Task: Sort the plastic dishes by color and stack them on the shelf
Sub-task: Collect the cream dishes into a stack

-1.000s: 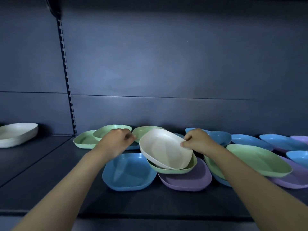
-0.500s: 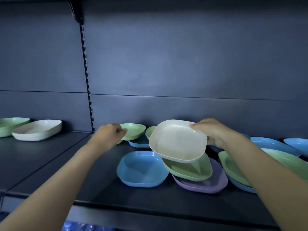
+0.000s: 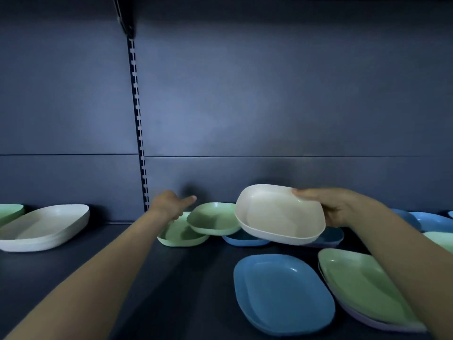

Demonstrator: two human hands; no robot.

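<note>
The right hand (image 3: 328, 207) is seen gripping a cream dish (image 3: 279, 214) by its right edge, with the thumb laid over the rim and the fingers curled beneath. The dish is held clear of the shelf (image 3: 171, 278), tilted so that its hollow faces the camera.

The left hand (image 3: 169, 204) is stretched out towards the back of the shelf, with the thumb pointed to the right. Its fingers are hidden under the hand, so whether anything is grasped cannot be told. It is placed just above the left rim of a lower green dish (image 3: 181, 234), upon whose right side an upper green dish (image 3: 215, 218) is propped at a slant.

The right edge of the upper green dish is covered by the raised cream dish. A blue dish at the back (image 3: 245, 239) is partly seen beneath both.

Nearer the camera, a large blue dish (image 3: 282, 293) is laid flat on the shelf. Just beside it on the right, a green dish (image 3: 362, 285) is nested in a purple dish (image 3: 382, 323), of which only the rim is shown.

More blue dishes (image 3: 431, 220) are found behind the right forearm.

Far to the left, a stack of cream dishes (image 3: 44, 227) is set on the shelf, with a further green dish (image 3: 9, 212) touching it at the frame's edge.

A slotted upright (image 3: 138, 119) is fixed in the dark back panel.
</note>
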